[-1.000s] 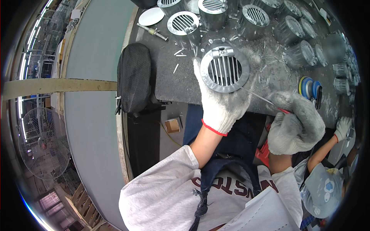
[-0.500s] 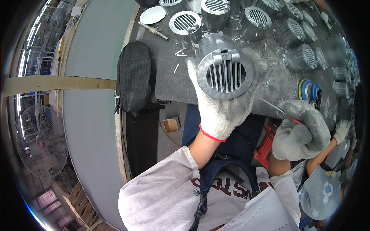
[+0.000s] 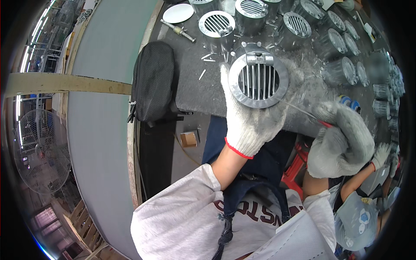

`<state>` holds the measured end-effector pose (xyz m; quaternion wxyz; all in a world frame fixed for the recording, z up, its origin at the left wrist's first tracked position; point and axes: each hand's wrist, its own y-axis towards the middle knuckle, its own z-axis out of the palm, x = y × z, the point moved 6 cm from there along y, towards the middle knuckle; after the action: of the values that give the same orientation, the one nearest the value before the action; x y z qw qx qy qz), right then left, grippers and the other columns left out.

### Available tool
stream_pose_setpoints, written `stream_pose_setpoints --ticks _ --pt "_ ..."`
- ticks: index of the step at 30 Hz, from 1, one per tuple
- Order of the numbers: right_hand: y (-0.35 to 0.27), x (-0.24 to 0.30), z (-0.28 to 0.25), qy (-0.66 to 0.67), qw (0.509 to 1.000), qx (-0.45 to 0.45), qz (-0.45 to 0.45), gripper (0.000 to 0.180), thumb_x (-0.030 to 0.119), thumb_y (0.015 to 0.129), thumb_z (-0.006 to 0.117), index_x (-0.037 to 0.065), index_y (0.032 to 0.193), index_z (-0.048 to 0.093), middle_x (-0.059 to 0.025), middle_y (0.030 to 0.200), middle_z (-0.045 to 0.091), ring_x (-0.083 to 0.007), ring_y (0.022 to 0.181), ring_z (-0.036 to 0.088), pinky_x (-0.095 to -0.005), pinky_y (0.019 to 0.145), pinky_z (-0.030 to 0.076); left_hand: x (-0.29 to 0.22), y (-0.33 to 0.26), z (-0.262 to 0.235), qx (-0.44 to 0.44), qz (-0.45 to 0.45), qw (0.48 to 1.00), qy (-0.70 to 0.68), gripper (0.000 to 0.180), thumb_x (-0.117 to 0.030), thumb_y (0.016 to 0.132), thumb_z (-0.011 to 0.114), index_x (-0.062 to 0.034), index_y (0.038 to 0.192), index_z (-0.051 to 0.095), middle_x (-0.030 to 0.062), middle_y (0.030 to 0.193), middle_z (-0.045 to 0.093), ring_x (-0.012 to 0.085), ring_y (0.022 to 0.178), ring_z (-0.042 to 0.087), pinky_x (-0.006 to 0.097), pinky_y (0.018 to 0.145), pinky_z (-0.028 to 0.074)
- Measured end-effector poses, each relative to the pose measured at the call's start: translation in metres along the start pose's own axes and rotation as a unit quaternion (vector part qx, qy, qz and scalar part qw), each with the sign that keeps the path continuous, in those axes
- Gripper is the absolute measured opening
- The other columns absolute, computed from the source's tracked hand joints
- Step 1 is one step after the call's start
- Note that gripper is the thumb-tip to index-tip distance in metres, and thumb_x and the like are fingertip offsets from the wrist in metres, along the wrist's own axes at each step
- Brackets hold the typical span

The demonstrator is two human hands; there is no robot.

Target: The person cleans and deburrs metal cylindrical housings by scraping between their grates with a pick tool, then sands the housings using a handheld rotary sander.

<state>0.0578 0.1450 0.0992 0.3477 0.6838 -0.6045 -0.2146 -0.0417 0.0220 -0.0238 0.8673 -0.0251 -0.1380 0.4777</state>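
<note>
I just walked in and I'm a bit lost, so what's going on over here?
A person in knit gloves is working on a metal cylinder with a slatted, hinged end. The left hand holds it, slats facing up. The right hand grips a thin-shafted tool with a red handle, its tip near the ring's lower right edge; contact is hard to tell. More slatted cylinders stand on the dark workbench.

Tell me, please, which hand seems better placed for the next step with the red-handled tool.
Probably the right hand: it already holds the red-handled tool, which points toward the grated cylinder, while the left hand is busy holding that cylinder.
</note>
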Motion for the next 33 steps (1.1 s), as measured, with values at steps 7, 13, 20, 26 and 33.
stream_pose_setpoints --ticks 7,13,20,26,33 --pt "0.058 0.019 0.019 0.347 0.936 0.047 0.044 0.023 -0.005 0.079 0.077 -0.001 0.101 0.074 -0.0154 0.093 0.076 -0.0285 0.083 0.074 -0.0378 0.079 0.058 0.008 0.008 0.005 0.007 -0.037 0.999 -0.015 0.078 -0.078 0.091 0.055 -0.0114 0.132 0.061 0.0123 0.123 0.066 0.0312 0.11 0.066 0.051 0.093 0.059" --pt "0.053 0.022 0.032 0.267 0.96 0.075 0.022 0.027 0.008 0.075 0.086 0.006 0.101 0.078 -0.0095 0.093 0.078 -0.0271 0.087 0.076 -0.0372 0.081 0.057 0.004 0.009 0.005 -0.084 0.012 0.987 0.138 0.076 -0.076 0.094 0.05 -0.0121 0.133 0.06 0.01 0.121 0.067 0.0272 0.107 0.067 0.046 0.093 0.057" --pt "0.033 0.026 0.045 0.231 0.965 0.114 -0.045 0.036 0.022 0.069 0.088 0.007 0.1 0.078 -0.0112 0.1 0.077 -0.0287 0.085 0.074 -0.0375 0.077 0.057 -0.005 0.011 0.01 -0.05 0.058 0.993 0.094 0.069 -0.073 0.098 0.047 -0.011 0.121 0.066 0.0084 0.113 0.071 0.0263 0.1 0.069 0.046 0.088 0.059" --pt "0.026 0.004 -0.018 0.323 0.943 -0.075 -0.039 0.036 0.022 0.093 0.077 -0.006 0.114 0.069 -0.0237 0.102 0.072 -0.032 0.088 0.072 -0.0425 0.071 0.06 -0.01 0.015 0.016 -0.078 0.076 0.989 0.104 0.066 -0.072 0.097 0.05 -0.0143 0.127 0.063 0.0111 0.12 0.068 0.0306 0.105 0.068 0.052 0.097 0.057" --pt "-0.011 -0.026 -0.015 0.248 0.92 -0.28 0.12 0.035 0.026 0.101 0.067 -0.007 0.102 0.058 -0.0216 0.089 0.071 -0.0341 0.089 0.074 -0.0394 0.07 0.066 0.01 0.016 0.011 -0.033 0.042 0.995 0.081 0.08 -0.079 0.093 0.048 -0.0102 0.132 0.06 0.0138 0.127 0.064 0.0347 0.114 0.065 0.053 0.103 0.056"
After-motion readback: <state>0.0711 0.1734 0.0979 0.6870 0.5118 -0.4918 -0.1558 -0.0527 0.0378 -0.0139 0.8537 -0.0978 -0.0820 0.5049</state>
